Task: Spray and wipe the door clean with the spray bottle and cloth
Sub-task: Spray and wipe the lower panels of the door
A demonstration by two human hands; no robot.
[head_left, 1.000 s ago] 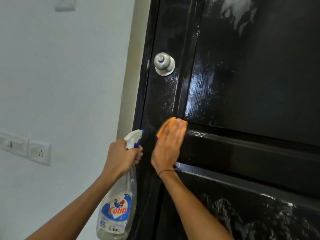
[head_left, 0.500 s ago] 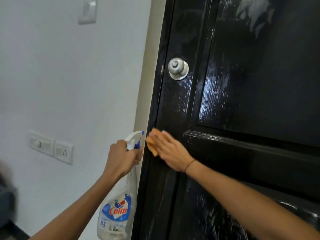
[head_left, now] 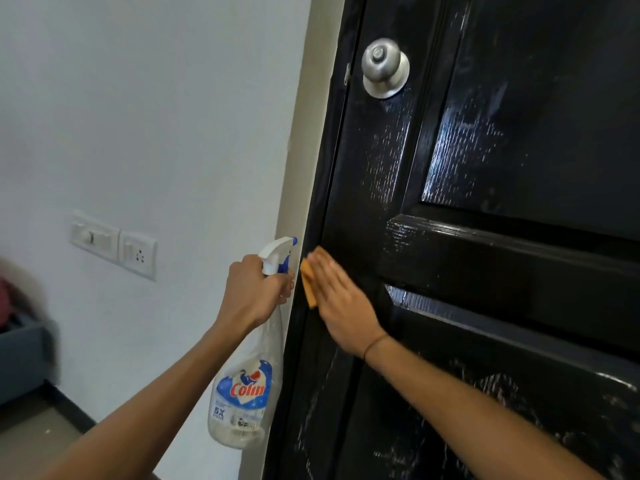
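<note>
A glossy black panelled door [head_left: 485, 168] fills the right side, streaked with wet marks. My right hand [head_left: 341, 299] lies flat with straight fingers on an orange cloth [head_left: 307, 284], pressing it against the door's left edge just below the middle rail. Most of the cloth is hidden under the hand. My left hand [head_left: 252, 292] grips the neck of a clear spray bottle [head_left: 246, 386] with a white and blue trigger head, held upright just left of the door edge.
A round metal door knob [head_left: 385, 68] sits above the hands. The cream door frame [head_left: 298, 150] borders a white wall with a switch and socket plate [head_left: 114, 245]. A grey piece of furniture [head_left: 20, 362] stands at the far left on the floor.
My right hand slid the cloth leftward from the middle rail to the door's left edge. The view shifted so the knob appears higher and nearer. The left hand kept the bottle in place.
</note>
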